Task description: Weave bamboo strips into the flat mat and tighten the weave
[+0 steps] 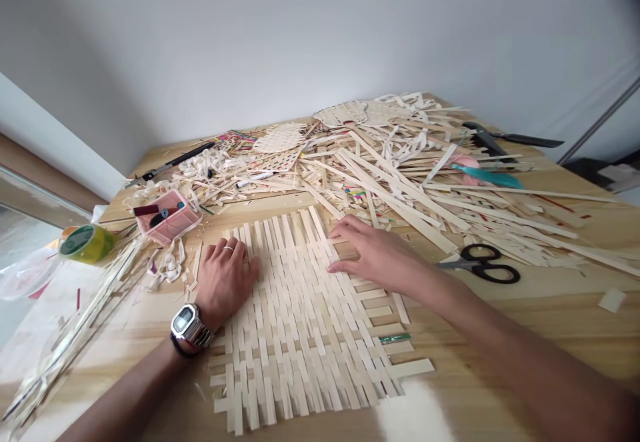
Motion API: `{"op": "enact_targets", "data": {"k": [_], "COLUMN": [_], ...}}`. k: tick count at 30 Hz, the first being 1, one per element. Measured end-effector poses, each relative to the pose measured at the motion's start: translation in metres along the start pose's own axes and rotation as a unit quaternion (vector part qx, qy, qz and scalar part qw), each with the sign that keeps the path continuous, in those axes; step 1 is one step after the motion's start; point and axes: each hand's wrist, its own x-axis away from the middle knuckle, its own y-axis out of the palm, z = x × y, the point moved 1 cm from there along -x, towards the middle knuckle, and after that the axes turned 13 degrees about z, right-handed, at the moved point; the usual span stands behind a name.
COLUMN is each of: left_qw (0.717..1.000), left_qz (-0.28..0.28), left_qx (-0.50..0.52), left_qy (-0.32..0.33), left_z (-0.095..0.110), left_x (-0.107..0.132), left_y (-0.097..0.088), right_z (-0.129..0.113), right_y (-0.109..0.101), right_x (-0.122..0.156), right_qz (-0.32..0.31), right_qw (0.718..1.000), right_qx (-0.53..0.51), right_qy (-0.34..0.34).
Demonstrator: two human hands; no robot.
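The left hand [225,282] lies open and flat, holding nothing, seemingly to pin the woven mat of pale wood strips [300,335] on the wooden table [475,335]; the right hand [375,255], also open, steadies its right edge.

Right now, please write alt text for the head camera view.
The left hand and right hand rest on a woven mat of pale wooden strips on a light wooden table; black-handled steel scissors lie to the right.

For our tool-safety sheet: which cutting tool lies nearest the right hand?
The black-handled scissors beside the right hand; the craft knife and black knife lie far back, beyond the pile of strips.
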Motion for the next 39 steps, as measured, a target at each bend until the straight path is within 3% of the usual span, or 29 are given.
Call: {"op": "enact_targets", "data": {"k": [17,25,39], "left_qw": [0.999,0.997,0.992], "left_qz": [-0.002,-0.010,-0.016], "left_qx": [0.038,0.072,0.118], "left_qy": [0.022,0.038,0.051], "left_z": [-0.0002,-0.0008,-0.0005], "left_x": [-0.0001,-0.0005,-0.0001], "left_y": [0.0002,0.0001,0.0023], "right_z": [-0.0018,0.0016,-0.0051], "right_y": [-0.0041,0.0040,-0.0025], "right_x": [-0.0001,0.0037,0.0035], "right_qz": [-0.026,-0.013,-0.011], "right_qw": [1.000,1.000,1.000], "right_qx": [-0.005,0.004,0.014], "right_qy": [0.002,0.022,-0.010]}}
